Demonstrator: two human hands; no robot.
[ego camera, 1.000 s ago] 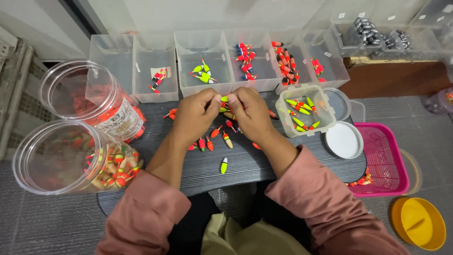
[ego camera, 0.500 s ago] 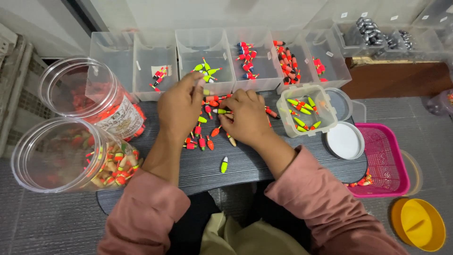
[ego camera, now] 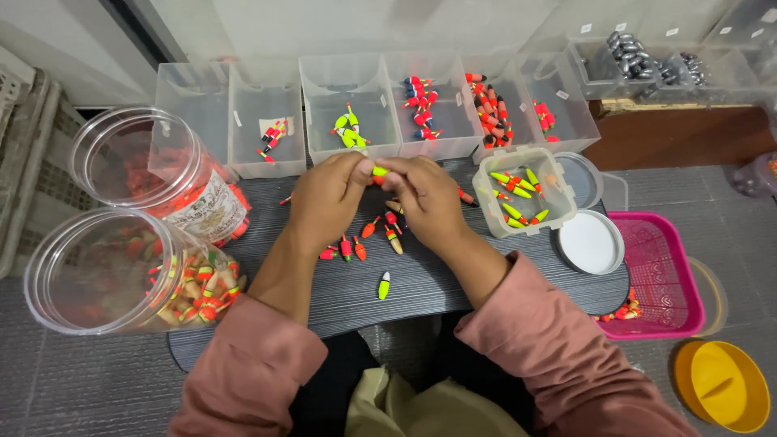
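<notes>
My hands have lifted off the scattered pile and come together: left hand (ego camera: 328, 194) and right hand (ego camera: 425, 194) both pinch one small float (ego camera: 379, 171), yellow-green with an orange end, held above the dark table (ego camera: 453, 283), near the far clear bins (ego camera: 348, 105). I judge it picked for sorting.

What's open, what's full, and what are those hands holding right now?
Left hand: pinching the yellow-green float.
Right hand: pinching the same float.
Yellow-green float: held between both hands.
Upper jar: open, lying on its side.
Lower jar: open, partly filled.
Small tub: open, holding floats.
White lid: off, flat on table.
</notes>
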